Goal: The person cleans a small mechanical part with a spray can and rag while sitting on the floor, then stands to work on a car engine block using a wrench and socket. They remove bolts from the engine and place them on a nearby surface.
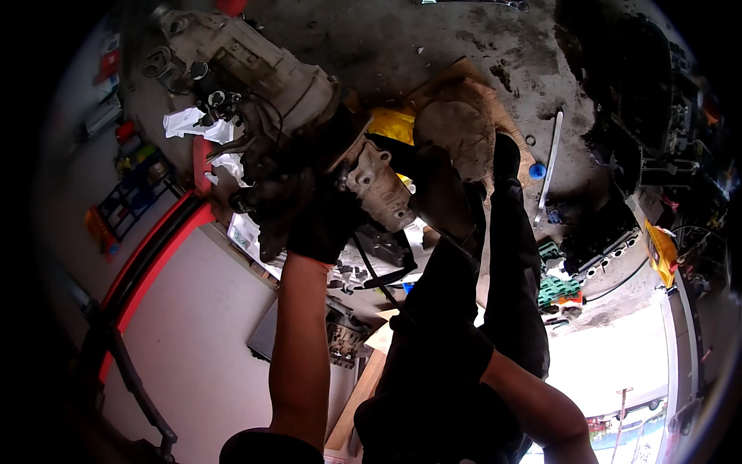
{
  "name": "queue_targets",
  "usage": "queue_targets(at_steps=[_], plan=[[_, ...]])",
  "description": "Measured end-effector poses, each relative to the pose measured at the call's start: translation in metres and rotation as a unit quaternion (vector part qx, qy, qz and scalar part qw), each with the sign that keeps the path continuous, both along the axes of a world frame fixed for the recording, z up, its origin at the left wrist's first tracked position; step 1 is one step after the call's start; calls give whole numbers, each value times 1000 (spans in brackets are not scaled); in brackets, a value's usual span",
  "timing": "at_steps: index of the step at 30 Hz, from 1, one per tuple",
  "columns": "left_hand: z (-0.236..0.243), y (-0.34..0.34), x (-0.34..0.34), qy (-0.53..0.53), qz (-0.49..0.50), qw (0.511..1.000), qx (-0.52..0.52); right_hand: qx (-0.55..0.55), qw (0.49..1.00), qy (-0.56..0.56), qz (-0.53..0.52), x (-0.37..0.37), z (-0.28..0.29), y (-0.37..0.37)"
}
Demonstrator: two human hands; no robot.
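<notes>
Head view, near to far: our left forearm rises from lower edge, gloved left hand (297,220) clamped on near end of grimy gearbox casing (263,73). Right hand out of sight, state unknown. Casing's long axis runs far-left from our grip, mounting bracket (379,185) just right of hand. Far right on concrete floor (433,39): long metal bar (549,162).

Interior dim overall. Daylight enters from the lower right, where the opening is overexposed to near white. Dark clothing and machinery lose detail in shadow. Heavy fisheye bending and black vignette at the rim; edge objects soft.
</notes>
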State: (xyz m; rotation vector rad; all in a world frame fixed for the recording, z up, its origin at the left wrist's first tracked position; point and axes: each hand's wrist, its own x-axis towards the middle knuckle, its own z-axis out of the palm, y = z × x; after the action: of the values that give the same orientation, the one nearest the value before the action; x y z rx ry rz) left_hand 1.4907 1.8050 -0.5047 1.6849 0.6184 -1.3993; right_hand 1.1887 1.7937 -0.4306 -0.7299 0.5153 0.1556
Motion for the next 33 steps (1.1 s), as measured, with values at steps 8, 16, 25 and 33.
queue_targets(at_steps=[8, 16, 25, 33], plan=[[-9, -8, 15, 0, -196, 979, 47, -35, 999, -21, -17, 6, -8, -5], [-10, -9, 13, -8, -173, 985, 26, -71, 994, 30, 79, 8, 16, -40], [-22, -11, -18, -411, -528, 724, 170, 167, 984, -24, -52, -19, -15, 27], [-5, -19, 2, -225, -433, 862, 137, -179, 981, -53, 60, 7, -18, 42]])
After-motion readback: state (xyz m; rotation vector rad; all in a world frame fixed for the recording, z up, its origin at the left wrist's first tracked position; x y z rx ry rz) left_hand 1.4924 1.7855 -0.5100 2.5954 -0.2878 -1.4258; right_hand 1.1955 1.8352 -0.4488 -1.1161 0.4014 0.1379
